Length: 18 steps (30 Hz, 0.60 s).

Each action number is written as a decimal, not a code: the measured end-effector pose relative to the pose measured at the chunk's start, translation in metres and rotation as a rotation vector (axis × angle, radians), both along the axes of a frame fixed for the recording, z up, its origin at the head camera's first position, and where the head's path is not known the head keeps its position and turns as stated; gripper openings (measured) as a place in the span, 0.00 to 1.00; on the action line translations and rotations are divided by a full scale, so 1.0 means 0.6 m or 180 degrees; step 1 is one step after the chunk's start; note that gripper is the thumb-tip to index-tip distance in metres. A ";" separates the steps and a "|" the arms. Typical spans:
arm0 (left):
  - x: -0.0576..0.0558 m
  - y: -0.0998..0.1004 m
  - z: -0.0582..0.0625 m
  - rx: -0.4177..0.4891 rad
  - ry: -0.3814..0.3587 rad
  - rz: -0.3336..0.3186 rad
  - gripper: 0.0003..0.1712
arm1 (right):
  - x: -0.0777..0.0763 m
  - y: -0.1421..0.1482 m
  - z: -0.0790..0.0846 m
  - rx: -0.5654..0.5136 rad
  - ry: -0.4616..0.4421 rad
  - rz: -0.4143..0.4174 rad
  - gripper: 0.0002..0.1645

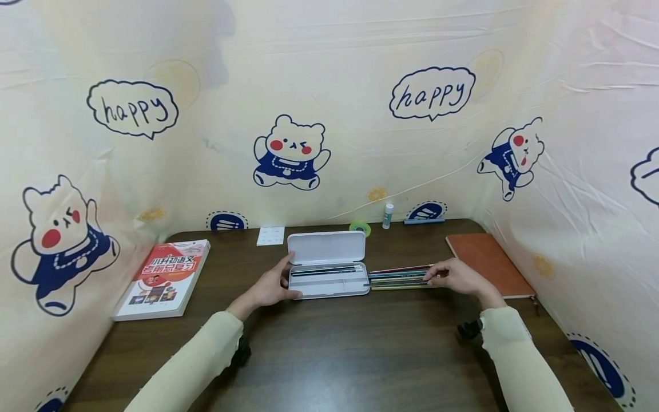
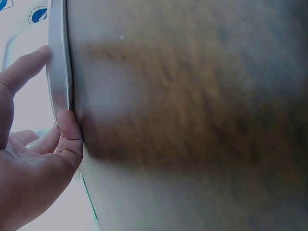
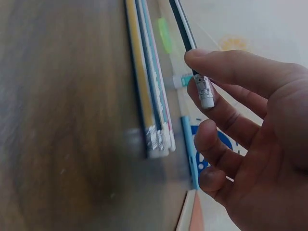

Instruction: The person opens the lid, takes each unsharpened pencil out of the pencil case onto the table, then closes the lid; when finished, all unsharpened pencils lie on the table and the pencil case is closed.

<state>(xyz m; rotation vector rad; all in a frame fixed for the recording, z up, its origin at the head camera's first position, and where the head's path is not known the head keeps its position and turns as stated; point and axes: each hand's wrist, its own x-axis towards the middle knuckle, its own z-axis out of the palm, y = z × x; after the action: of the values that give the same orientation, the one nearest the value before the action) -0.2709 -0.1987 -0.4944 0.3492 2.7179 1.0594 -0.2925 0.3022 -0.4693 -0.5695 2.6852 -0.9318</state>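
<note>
An open white pencil case [image 1: 326,248] lies on the table with its lid tipped back. Inside its rear part are a few dark pencils [image 1: 323,271]. My left hand [image 1: 268,287] grips the case's left end, thumb at the front corner and fingers toward the hinge. In the right wrist view my right hand [image 3: 240,115] pinches one dark-and-white striped pencil [image 3: 183,24] near its white eraser, between thumb and index finger. Below it several pencils [image 3: 144,72] lie side by side on the table, right of the case, in yellow, blue, white and pink.
A red-and-white book [image 1: 167,274] lies on the left and a brown notebook [image 1: 489,263] on the right. Along the back are a white paper pad [image 1: 270,236], a green tape roll [image 1: 360,228], a glue stick [image 1: 388,216] and a blue pen-like stick [image 1: 424,221].
</note>
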 end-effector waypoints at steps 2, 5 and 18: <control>0.000 -0.001 0.000 0.0007 0.0003 -0.0006 0.65 | 0.001 0.006 -0.007 0.0004 0.0007 0.0071 0.05; -0.001 -0.001 0.001 0.0026 -0.0008 0.0000 0.65 | 0.002 0.013 -0.016 0.0021 -0.0016 0.0103 0.04; -0.001 0.000 -0.001 0.0010 0.0005 -0.0019 0.65 | -0.009 0.016 -0.034 0.0154 0.0209 -0.0155 0.04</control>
<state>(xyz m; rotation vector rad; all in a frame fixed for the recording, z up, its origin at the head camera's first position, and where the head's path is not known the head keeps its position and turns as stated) -0.2713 -0.1989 -0.4952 0.3585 2.7151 1.0621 -0.2978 0.3118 -0.4894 -0.5357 2.7835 -0.8722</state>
